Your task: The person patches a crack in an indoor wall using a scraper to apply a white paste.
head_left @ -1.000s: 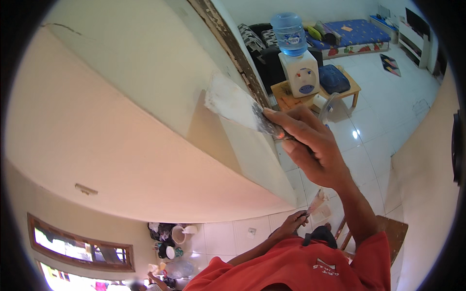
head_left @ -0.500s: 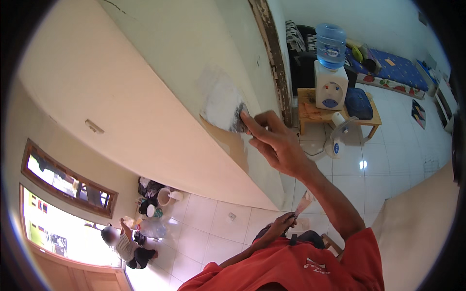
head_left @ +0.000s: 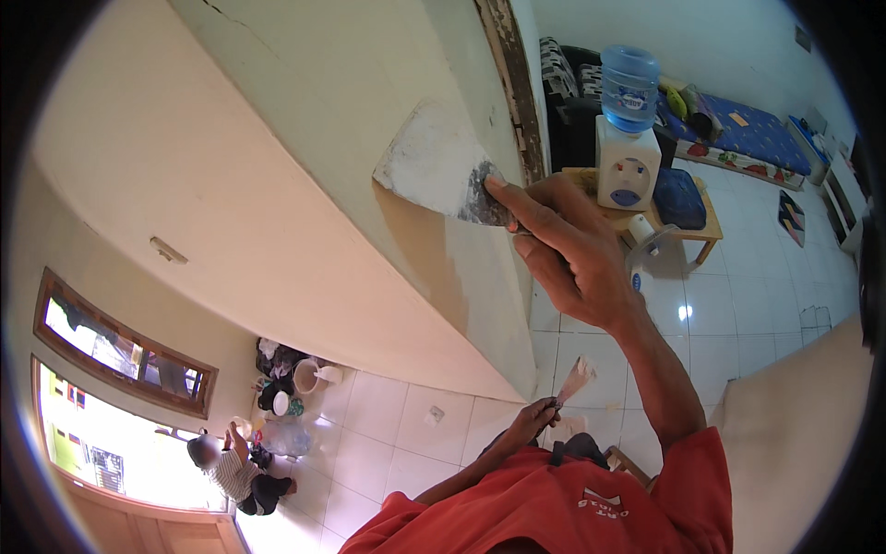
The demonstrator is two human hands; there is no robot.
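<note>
Scraper point(head_left: 429, 162) partly hidden by R hand point(head_left: 581, 254). Co-worker point(head_left: 229, 474) blurred at face; dark pile point(head_left: 286, 362) too sm. to ID. Door point(head_left: 152, 524) & shirt point(head_left: 554, 503) cut off at btm edge.

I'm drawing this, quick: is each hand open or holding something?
Left hand: closed, holding a narrower putty knife.
Right hand: closed, holding a broad putty knife.
</note>
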